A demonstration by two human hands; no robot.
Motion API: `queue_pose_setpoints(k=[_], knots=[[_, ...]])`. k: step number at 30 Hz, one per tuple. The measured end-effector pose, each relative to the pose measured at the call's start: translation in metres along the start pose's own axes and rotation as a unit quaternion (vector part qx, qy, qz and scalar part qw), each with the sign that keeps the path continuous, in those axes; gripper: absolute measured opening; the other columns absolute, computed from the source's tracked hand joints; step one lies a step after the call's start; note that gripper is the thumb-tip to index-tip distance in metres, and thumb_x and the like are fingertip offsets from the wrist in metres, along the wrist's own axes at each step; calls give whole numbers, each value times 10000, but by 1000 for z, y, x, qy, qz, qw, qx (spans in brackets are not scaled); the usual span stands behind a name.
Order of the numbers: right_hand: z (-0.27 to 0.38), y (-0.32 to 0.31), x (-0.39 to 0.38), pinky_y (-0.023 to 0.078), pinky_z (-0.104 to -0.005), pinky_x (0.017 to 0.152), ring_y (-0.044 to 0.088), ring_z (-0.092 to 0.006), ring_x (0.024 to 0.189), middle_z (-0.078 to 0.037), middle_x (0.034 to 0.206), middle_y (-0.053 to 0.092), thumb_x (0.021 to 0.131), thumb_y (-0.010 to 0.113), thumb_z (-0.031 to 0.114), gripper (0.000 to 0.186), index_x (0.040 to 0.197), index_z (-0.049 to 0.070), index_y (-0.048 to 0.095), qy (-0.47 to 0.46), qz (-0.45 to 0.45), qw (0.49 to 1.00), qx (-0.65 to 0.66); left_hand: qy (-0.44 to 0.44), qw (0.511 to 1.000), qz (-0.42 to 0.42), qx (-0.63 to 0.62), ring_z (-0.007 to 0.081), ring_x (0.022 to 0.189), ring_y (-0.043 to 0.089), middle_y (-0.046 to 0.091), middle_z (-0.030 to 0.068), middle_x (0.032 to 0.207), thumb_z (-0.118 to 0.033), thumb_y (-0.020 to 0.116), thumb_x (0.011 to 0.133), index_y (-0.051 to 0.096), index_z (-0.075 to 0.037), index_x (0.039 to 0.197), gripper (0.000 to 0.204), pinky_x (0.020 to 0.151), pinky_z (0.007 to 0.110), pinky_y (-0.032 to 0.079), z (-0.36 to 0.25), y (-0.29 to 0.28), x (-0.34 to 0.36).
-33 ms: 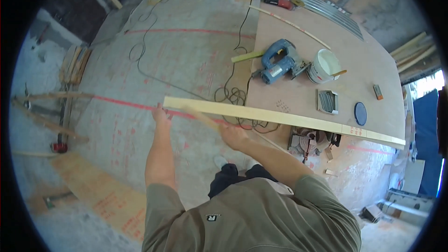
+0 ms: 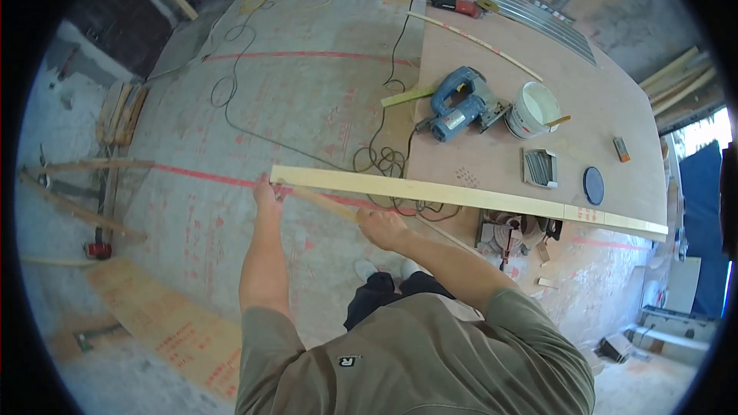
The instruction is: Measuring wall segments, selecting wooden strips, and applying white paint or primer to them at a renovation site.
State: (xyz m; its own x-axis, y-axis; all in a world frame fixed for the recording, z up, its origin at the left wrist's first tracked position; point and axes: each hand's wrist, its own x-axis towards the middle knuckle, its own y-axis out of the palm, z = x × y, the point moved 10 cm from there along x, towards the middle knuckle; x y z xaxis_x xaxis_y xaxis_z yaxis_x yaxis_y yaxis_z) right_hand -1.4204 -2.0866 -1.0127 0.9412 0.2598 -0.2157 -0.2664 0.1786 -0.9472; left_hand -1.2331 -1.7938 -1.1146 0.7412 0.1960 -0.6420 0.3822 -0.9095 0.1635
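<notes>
A long pale wooden batten stretches from the middle of the view to the right, its right part along the near edge of the board-topped table. At its left end, my left hand is closed with its fingers at the batten's tip. My right hand is wrapped round a thin flat wooden stick. That stick points left, and its far end comes close to the underside of the batten, near my left hand. Whether the two touch, I cannot tell.
On the table are a blue jigsaw, a white bucket, a red angle grinder, a box of metal pieces and a dark round lid. Black cable coils on the floor beside a saw.
The stick in my right hand was blurred and a little higher, against the batten; now it is sharp and slightly lower. My left hand stays at the batten's end.
</notes>
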Motion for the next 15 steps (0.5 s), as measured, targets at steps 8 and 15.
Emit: queue_pose_setpoints(k=[8, 15], knots=[[-213, -90, -82, 506, -474, 804, 648, -359, 937, -164, 1040, 636, 948, 529, 369, 398, 1284, 159, 495, 178, -45, 983, -10, 64, 940, 152, 299, 124, 733, 566, 641, 31, 989, -131, 584, 938, 398, -142, 1455, 550, 620, 298, 437, -26, 84, -14], [-331, -81, -117, 378, -438, 1025, 524, -294, 1179, -117, 1186, 585, 915, 595, 284, 411, 1300, 159, 524, 208, -20, 967, -145, 230, 793, 296, 480, 164, 773, 601, 649, 78, 951, -68, 629, 847, 548, -16, 1277, 441, 679, 322, 496, -31, 109, 2]])
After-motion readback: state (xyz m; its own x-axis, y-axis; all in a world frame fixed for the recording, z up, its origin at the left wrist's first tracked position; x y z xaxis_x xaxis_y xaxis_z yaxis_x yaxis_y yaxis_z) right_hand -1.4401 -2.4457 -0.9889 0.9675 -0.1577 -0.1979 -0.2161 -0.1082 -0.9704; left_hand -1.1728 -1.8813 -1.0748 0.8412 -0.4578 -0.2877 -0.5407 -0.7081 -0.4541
